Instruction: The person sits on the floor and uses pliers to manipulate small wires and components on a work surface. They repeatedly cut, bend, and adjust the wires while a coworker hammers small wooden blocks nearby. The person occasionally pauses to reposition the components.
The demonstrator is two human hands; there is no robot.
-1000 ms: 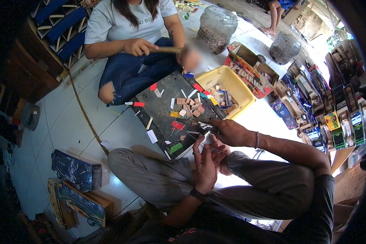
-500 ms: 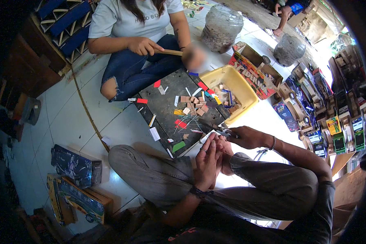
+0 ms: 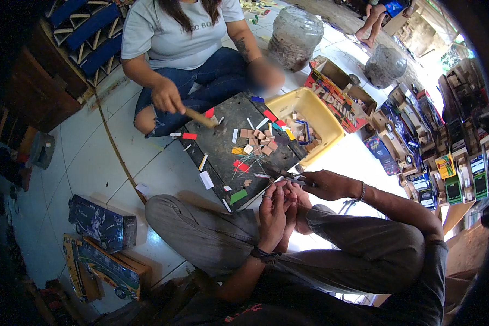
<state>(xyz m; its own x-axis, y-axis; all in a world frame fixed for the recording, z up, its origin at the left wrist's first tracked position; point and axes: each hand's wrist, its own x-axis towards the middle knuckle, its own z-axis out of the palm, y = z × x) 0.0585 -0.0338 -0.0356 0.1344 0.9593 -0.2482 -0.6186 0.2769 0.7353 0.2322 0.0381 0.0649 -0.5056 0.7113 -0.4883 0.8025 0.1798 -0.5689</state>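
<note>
My right hand (image 3: 331, 185) is closed around the handles of dark-jawed pliers (image 3: 284, 174), which point left over the near edge of a black work board (image 3: 212, 142). Just below the jaws, the fingers of my left hand (image 3: 274, 212) are pinched together; what they hold is too small to make out. Thin wires (image 3: 248, 162) lie on the board close to the jaws. Beyond them is a pile of small wooden blocks (image 3: 261, 142), with red, white, yellow and green strips scattered around. My bare foot (image 3: 300, 198) is right beside both hands.
Across the board sits a person (image 3: 185, 49) holding a wooden-handled tool (image 3: 200, 117). A yellow basin (image 3: 331, 127) of small pieces stands at the board's right. Toy trucks (image 3: 103, 223) are at left, with more box-like toys (image 3: 407, 141) at right.
The other person's wooden-handled tool has swung down and left onto the board. My pliers have tilted slightly, and my left fingers have shifted a little lower.
</note>
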